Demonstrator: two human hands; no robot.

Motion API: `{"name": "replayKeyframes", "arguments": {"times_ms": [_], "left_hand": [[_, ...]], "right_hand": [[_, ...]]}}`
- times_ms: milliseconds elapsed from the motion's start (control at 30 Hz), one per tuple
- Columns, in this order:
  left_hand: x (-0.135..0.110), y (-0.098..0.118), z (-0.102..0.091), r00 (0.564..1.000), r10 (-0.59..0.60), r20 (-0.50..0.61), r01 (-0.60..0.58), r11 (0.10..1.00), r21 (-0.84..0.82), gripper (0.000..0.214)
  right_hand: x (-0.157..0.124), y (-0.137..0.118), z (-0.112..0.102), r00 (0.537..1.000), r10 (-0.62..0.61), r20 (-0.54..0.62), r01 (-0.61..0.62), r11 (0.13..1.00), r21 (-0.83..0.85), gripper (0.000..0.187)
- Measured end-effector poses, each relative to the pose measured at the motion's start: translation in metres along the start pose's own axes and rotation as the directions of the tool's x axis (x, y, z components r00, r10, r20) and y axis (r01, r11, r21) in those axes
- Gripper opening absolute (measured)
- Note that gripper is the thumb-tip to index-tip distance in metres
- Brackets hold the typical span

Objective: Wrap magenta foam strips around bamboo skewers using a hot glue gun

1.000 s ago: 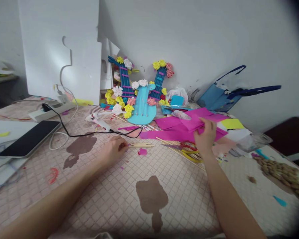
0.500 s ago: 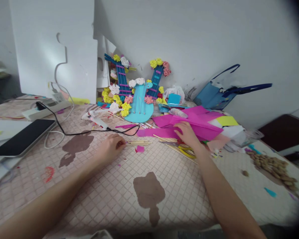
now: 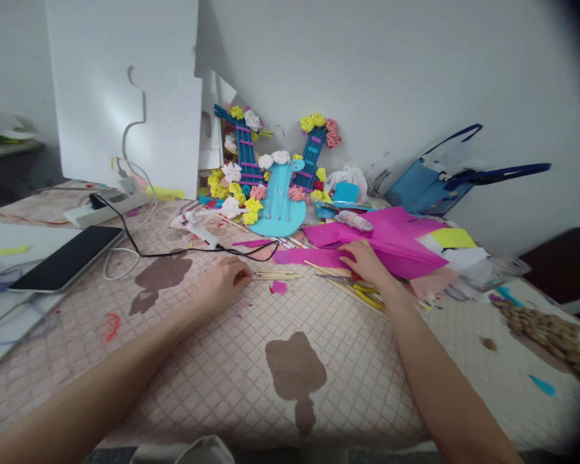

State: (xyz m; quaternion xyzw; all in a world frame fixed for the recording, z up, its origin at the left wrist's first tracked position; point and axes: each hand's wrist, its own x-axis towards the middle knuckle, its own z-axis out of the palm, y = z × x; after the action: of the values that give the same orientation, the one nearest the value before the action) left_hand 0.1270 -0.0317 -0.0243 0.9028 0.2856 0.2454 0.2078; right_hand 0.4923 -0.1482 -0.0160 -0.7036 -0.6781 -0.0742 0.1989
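Observation:
My left hand (image 3: 225,282) is closed in a pinch at the left ends of several thin wooden sticks (image 3: 283,276), which lie just above the tablecloth. A small magenta paper scrap (image 3: 279,287) lies right below the sticks. My right hand (image 3: 366,261) rests at the near edge of the magenta paper (image 3: 391,241), thumb and fingers apart. Under its wrist are scissors with yellow handles (image 3: 368,296), partly hidden by the forearm, and more wooden sticks (image 3: 348,290).
A white glue gun (image 3: 198,232) with a black cord lies behind my left hand. Farther back stands a light-blue paper guitar shape (image 3: 278,216) among paper flowers. A tablet (image 3: 70,258) is at left, a heap of peanuts (image 3: 544,332) at right, a blue bag (image 3: 425,183) behind.
The whole view has shifted slightly, so everything appears a little farther right. Both hands keep nearly the same places beside the sticks and the magenta paper.

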Motion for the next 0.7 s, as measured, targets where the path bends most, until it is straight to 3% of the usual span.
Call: {"name": "replayKeyframes", "arguments": {"times_ms": [167, 300, 400, 467, 567, 633, 700], "left_hand": [[-0.002, -0.001, 0.001, 1.0, 0.01, -0.019, -0.01, 1.0, 0.012, 0.01], [-0.003, -0.003, 0.001, 1.0, 0.019, -0.007, -0.019, 1.0, 0.013, 0.01], [-0.003, -0.001, 0.002, 0.999, 0.02, -0.038, -0.02, 1.0, 0.006, 0.01], [-0.003, 0.003, 0.003, 0.993, 0.034, -0.114, -0.038, 0.999, -0.029, 0.012], [-0.005, 0.013, 0.002, 0.982, 0.056, -0.182, -0.09, 0.979, -0.183, 0.051], [-0.008, 0.02, 0.0, 0.986, 0.057, -0.155, -0.108, 0.932, -0.346, 0.077], [-0.01, 0.025, -0.003, 0.994, 0.053, -0.096, -0.092, 0.871, -0.482, 0.083]], "right_hand": [[0.005, -0.011, -0.015, 0.993, 0.037, -0.115, -0.032, 0.998, 0.045, 0.011], [0.004, -0.02, -0.038, 0.952, 0.109, -0.287, -0.079, 0.99, 0.113, 0.014], [-0.003, -0.03, -0.055, 0.927, 0.171, -0.335, -0.081, 0.96, 0.266, 0.014], [-0.008, -0.043, -0.063, 0.952, 0.168, -0.256, -0.052, 0.912, 0.406, 0.014], [-0.015, -0.068, -0.07, 0.999, 0.035, 0.002, -0.032, 0.873, 0.487, 0.015], [-0.017, -0.086, -0.071, 0.976, -0.089, 0.198, -0.024, 0.863, 0.505, 0.015], [-0.018, -0.1, -0.07, 0.929, -0.166, 0.33, -0.036, 0.847, 0.53, 0.016]]}}
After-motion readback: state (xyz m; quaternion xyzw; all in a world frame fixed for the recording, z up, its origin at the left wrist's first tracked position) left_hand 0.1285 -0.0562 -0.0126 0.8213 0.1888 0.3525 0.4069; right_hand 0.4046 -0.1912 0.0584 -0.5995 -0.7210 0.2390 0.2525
